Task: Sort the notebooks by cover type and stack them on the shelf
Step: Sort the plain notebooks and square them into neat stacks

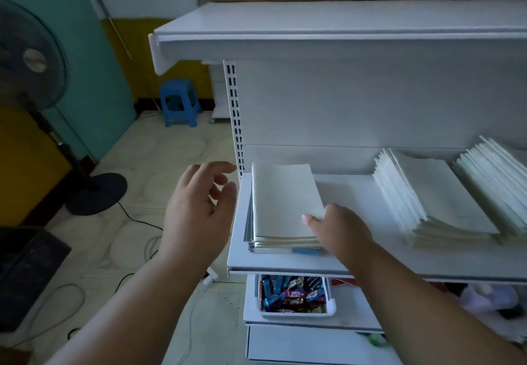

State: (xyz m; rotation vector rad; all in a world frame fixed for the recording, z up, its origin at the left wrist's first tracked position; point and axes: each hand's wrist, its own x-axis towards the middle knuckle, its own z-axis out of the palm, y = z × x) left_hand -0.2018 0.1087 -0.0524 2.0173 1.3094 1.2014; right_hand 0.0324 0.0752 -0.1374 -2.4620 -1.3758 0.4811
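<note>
**Thin paper notebooks: light, floppy, best squared from the edges**

The small stack of notebooks [285, 208] lies flat at the left end of the shelf [356, 262], its near edge close to the shelf lip. The right hand [339, 228] sits at the stack's 4 o'clock corner, thumb resting on the top cover and the other fingers hidden below the corner, so it seems to pinch the top books there; how many it holds I cannot tell. The left hand [199, 202] hovers just off the shelf end, at the stack's 9 o'clock, fingers loosely spread and holding nothing.

At 3 o'clock from this stack, well apart, stand two taller piles [433, 202], both fanned and leaning.

These books look light and soft-covered, so they probably bend if lifted by one corner, and the smooth covers likely slide over each other. A steadier hold would be along the spine or with a palm under the whole stack. The lower books poke out darker at the left edge, so the pile is not square; pressing both long sides together should align it. A blue label [305, 251] shows under the near edge.
</note>
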